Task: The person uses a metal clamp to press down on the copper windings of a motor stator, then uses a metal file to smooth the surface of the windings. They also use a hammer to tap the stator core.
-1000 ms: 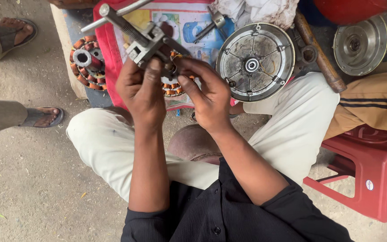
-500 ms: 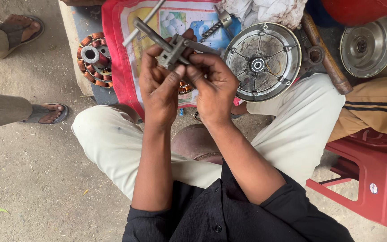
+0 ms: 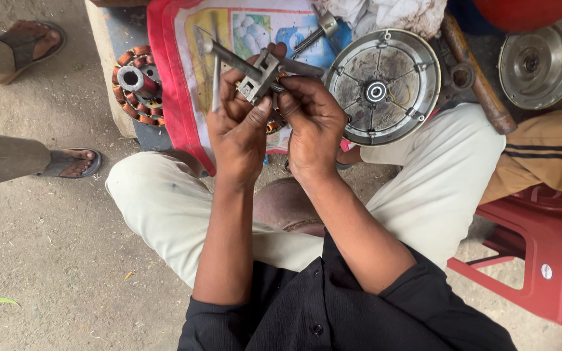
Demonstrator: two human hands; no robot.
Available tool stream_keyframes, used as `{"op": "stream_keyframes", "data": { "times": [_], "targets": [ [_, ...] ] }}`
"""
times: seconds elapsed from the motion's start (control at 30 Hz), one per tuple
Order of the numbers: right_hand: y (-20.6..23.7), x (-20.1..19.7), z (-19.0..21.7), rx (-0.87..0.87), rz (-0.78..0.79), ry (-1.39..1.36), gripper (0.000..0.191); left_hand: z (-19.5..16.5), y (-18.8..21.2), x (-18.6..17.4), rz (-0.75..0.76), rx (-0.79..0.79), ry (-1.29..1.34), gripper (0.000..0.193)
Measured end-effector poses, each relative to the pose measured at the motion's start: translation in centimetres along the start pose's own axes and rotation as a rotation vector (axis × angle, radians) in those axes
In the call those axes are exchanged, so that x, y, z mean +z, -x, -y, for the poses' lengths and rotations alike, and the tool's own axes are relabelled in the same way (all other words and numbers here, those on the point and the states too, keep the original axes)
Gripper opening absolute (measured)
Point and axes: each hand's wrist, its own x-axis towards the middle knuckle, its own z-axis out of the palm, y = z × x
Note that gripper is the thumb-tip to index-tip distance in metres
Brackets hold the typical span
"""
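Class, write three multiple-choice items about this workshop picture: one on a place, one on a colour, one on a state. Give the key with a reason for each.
1. Where does the copper-wound stator lie?
A. left of the printed cloth
B. on the red stool
C. inside the round motor cover

2. What colour is the plastic stool?
A. blue
B. red
C. green

3. How is the metal puller tool held?
A. lying untouched on the ground
B. by one hand only
C. by both hands

Key: 1 A, it lies beyond the red edge of the cloth. 2 B, its seat and legs are red. 3 C, the left hand and right hand both grip it.
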Motion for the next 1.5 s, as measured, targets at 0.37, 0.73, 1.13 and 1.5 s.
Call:
{"op": "stream_keyframes", "data": {
  "times": [0.37,0.73,1.13,1.5],
  "targets": [
    [-0.2,-0.5,0.2,0.023,0.004,-0.105,0.009,1.8,0.4,-1.0,0.020,-0.008,-0.010,0.048],
    [-0.4,-0.6,0.5,0.054,-0.021,-0.105,0.014,1.7,0.5,-0.7,-0.012,-0.044,-0.020,0.050],
    [-0.5,-1.3,-0.1,0.066,0.003,-0.228,0.006,2.0,0.8,-0.7,-0.002,-0.064,0.004,0.048],
    [-0.1,-1.2,-0.2,0.066,0.002,-0.241,0.011,2.0,0.4,-1.1,0.007,-0.073,0.001,0.055]
  ]
}}
